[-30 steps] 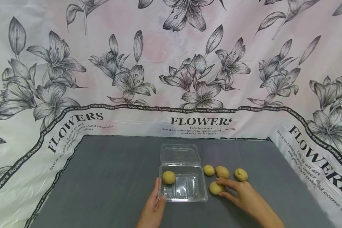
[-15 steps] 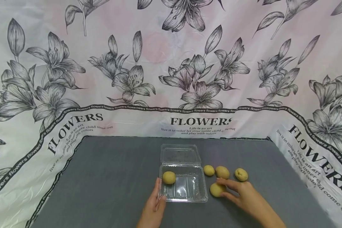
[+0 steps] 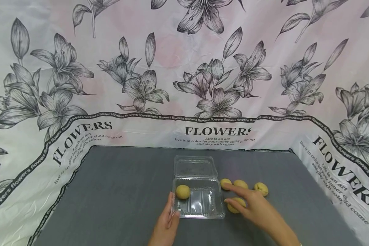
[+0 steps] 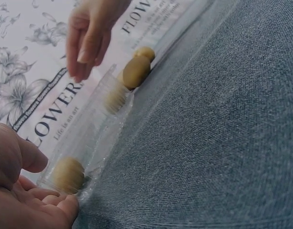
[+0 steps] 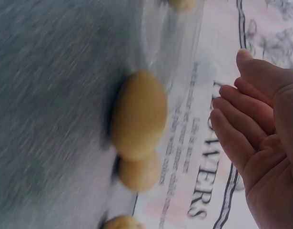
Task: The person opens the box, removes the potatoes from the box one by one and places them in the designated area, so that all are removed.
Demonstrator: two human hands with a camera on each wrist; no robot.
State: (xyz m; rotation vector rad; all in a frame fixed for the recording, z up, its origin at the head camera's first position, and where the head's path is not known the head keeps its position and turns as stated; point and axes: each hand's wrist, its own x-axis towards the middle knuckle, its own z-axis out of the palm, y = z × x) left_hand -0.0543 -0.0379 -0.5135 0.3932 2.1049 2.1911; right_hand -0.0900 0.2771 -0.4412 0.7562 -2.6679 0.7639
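Observation:
My left hand [image 3: 166,218] grips the left side of a clear plastic clamshell box [image 3: 213,216], whose lid [image 3: 194,166] lies folded back. Inside the box, at its left, rests one potato [image 3: 182,192]. My right hand [image 3: 259,206] hovers over the loose potatoes to the right of the box, thumb and fingers spread apart. Below its thumb lies the nearest potato [image 5: 139,117], apart from the hand in the right wrist view. Two more, a small potato [image 3: 225,183] and a larger potato [image 3: 241,183], sit behind, partly covered by my fingers.
Farther right lies another potato [image 3: 261,188]. The grey tabletop [image 3: 120,191] ends at a floral sheet [image 3: 160,133] at the back and both sides.
My right hand has let go of the nearest potato, risen and shifted slightly left, with its fingers opening wider. The left hand and the box have stayed in place.

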